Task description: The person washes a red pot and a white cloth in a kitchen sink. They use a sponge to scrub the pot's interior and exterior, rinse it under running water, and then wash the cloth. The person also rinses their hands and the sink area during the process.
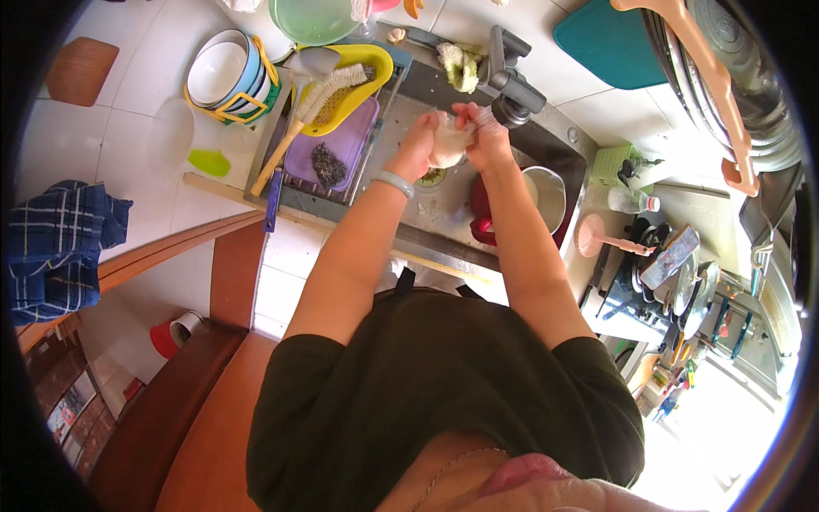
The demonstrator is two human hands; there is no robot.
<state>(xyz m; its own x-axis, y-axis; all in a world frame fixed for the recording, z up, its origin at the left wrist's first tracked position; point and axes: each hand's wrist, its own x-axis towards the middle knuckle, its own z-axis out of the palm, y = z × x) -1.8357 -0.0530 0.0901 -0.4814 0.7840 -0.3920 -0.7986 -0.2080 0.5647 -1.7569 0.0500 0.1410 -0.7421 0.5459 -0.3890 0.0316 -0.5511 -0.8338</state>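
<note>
Over the stainless steel sink (409, 211), my left hand (419, 144) grips one side of a pale, whitish, rounded item (451, 144); whether it is a cloth, a bag or food I cannot tell. Its other side is held by my right hand (487, 137), which also has thin clear or white material at its fingers. Both hands are just below the dark faucet (510, 96). The sink drain (431, 177) shows partly beneath them. A red basin with a pale bowl (550, 192) sits at the sink's right, partly hidden by my right forearm.
Left of the hands, a rack carries a yellow basket (377, 67), a purple tray (361, 128), a steel wool scourer (328, 165) and a wooden-handled brush (281, 153). Stacked bowls (217, 70) stand farther left. A pale green sponge or cloth (462, 70) lies beside the faucet. Right are a plastic bottle (624, 199) and pans.
</note>
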